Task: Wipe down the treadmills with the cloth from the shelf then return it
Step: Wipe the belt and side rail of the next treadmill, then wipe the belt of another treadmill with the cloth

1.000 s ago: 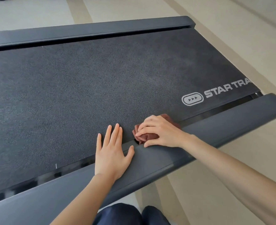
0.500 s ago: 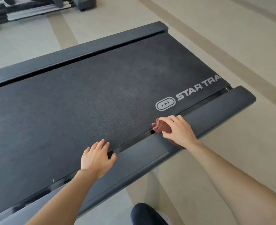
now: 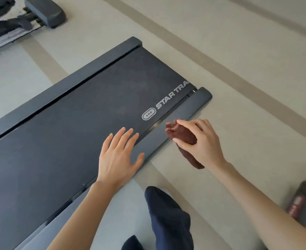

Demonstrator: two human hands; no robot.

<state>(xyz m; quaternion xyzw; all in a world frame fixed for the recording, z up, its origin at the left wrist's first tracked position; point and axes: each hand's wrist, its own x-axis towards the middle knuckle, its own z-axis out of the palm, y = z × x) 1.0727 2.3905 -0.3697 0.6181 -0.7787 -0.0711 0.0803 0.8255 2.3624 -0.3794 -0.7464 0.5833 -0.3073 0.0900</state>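
1. The right grip [image 3: 201,141] is closed round a brown cloth [image 3: 183,134], with thumb and fingers curled on it. The cloth is bunched up, and one end hangs out under the grip.
2. Right beside this grip runs the near side rail [image 3: 193,103] of a treadmill [image 3: 40,159]. I cannot tell if the cloth touches the rail.
3. The left grip [image 3: 118,156] is open, with its fingers straight and spread. It sits just left of the right grip, over the spot where the near rail meets the black belt [image 3: 94,105]. I cannot tell if it presses down.
4. Just past the right grip, a white logo [image 3: 166,105] on the belt reads "STAR TRA".
5. The far side rail [image 3: 67,83] lies across the belt, well apart from both grips.
6. Below the grips is a dark trouser leg [image 3: 166,213], over the pale floor [image 3: 238,51].
7. Down to the right of the right grip is a dark, blurry thing [image 3: 303,201] with a red patch. I cannot tell what it is.
8. Far up and left of both grips is part of another machine [image 3: 46,11].
9. I count two grips, one cloth, one treadmill with two side rails, and one other machine.
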